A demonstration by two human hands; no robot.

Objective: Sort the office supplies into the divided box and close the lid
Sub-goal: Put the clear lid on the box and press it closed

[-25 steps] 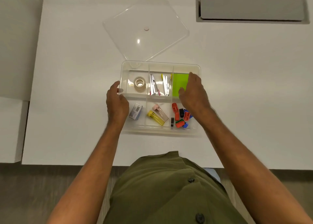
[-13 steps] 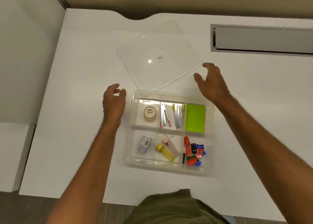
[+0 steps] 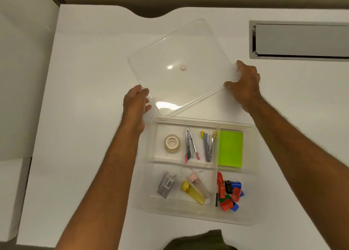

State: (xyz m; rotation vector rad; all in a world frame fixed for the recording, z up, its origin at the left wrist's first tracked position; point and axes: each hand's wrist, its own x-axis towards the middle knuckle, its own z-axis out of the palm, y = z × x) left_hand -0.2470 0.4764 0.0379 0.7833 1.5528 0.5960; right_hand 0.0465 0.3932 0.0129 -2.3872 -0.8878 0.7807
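Observation:
The clear divided box [image 3: 252,174] sits on the white desk near me, uncovered. Its compartments hold a tape roll [image 3: 172,143], two staplers [image 3: 199,145], green sticky notes [image 3: 230,149], a staple pack [image 3: 166,184], yellow and pink cutters [image 3: 195,189] and several coloured clips [image 3: 228,192]. The clear lid [image 3: 181,60] lies skewed on the desk behind the box. My left hand [image 3: 135,104] grips the lid's near left edge. My right hand [image 3: 244,84] clasps its right corner.
A grey recessed cable tray [image 3: 300,40] is set into the desk at the back right. The desk's back edge has a curved cut-out [image 3: 151,13]. White surfaces [image 3: 17,79] adjoin the desk's left edge.
Both hands left the box and reached back to the lid, and they now hold its edges. The view tilted up, so the box sits lower in the frame.

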